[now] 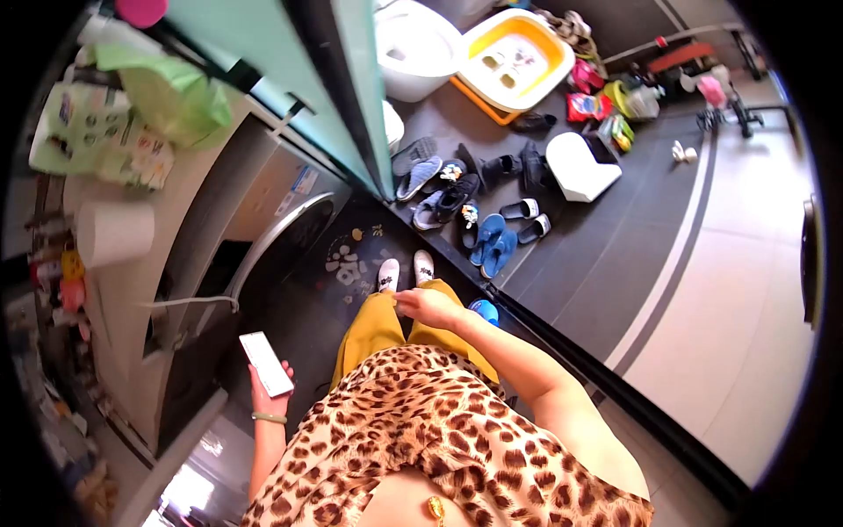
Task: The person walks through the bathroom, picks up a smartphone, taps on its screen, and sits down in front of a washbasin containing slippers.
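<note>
The left hand [275,393] has its fingers clamped along the edges of a phone-shaped white slab [267,364], low on the left of the view, beside the shirt [413,413]. The slab is flat, oblong and bright, with straight sides; faint marks near its upper end are too small to read. The right hand [428,307] is over the mustard trousers [373,329], its fingers close together; whether they hold anything I cannot tell. Print shows on the green-and-white packet [105,132], on the washing machine's blue-and-white label [305,180] and on the red packet [587,107], none of it legible.
</note>
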A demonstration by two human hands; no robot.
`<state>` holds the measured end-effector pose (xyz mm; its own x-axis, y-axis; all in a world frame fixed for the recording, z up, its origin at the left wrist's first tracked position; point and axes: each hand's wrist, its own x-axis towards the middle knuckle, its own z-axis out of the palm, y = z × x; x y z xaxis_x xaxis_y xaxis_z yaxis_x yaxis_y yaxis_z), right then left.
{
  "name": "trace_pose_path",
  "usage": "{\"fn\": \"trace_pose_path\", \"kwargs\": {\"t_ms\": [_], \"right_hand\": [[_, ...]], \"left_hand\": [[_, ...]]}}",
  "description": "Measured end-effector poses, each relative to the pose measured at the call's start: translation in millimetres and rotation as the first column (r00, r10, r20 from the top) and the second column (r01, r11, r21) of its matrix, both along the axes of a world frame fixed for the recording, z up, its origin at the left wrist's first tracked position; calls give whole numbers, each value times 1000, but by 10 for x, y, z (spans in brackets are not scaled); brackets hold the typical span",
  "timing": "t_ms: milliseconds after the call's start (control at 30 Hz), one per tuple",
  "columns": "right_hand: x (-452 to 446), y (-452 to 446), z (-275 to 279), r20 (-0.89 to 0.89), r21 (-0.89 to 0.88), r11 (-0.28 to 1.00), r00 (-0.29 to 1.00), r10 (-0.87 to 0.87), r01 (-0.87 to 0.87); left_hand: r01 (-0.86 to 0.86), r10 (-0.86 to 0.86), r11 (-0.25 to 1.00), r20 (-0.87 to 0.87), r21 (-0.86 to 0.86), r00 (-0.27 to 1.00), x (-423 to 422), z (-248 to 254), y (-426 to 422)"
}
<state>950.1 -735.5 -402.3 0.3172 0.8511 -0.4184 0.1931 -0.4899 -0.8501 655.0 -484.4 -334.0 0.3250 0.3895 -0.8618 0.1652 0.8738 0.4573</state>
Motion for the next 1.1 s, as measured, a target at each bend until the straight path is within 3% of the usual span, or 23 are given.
{"fn": "trace_pose_path", "kwargs": {"t_ms": [100, 167, 233, 300, 400, 533, 600, 733, 900, 967, 1000, 1033, 1100], "right_hand": [[-41, -526, -173, 127, -333, 940, 983, 129, -81], [-158, -954, -406, 124, -452, 887, 978, 169, -96], [-242, -1233, -420, 113, -483, 871, 980, 162, -88], [-331, -1395, -402, -61, -556, 816, 988, 145, -154], [-425, -1539, -327, -95, -570, 808, 989, 117, -150], [-566, -1624, -418, -57, -595, 802, 998, 23, -52], [-513, -1720, -503, -91, -598, 799, 996, 15, -67], [-390, -1797, -396, -135, -616, 785, 991, -24, -65], [-314, -1969, -347, -170, -641, 768, 974, -149, 6], [-262, -2132, -290, -420, -511, 857, 889, -185, -63], [-210, -2215, -141, -597, -419, 907, 742, -305, 35], [-212, -2305, -68, -708, -324, 942, 639, -303, 87], [-230, -2410, 134, -764, -327, 940, 560, -321, 93]], "left_hand": [[287, -240, 951, -317, 111, 917, -394, -373, 114], [693, -527, 710, -555, 129, 644, -533, -510, 163], [864, -619, 495, -659, 94, 427, -590, -541, 132], [907, -641, 417, -687, 64, 343, -542, -545, 91], [935, -680, 352, -675, 40, 285, -315, -512, 58], [921, -674, 387, -668, 42, 314, 295, -333, -54], [944, -674, 315, -678, 95, 293, 619, -208, -213], [998, -632, 42, -773, 40, 58, 870, -303, -211], [997, -657, 78, -752, -14, 41, 1089, -239, -256], [999, -607, 0, -793, 54, 43, 1031, -370, -177], [996, -592, -38, -805, 81, 43, 1012, -464, -131], [991, -576, -78, -817, 107, 43, 1048, -509, -117], [993, -614, -80, -789, 89, 21, 1183, -550, -72]]}}
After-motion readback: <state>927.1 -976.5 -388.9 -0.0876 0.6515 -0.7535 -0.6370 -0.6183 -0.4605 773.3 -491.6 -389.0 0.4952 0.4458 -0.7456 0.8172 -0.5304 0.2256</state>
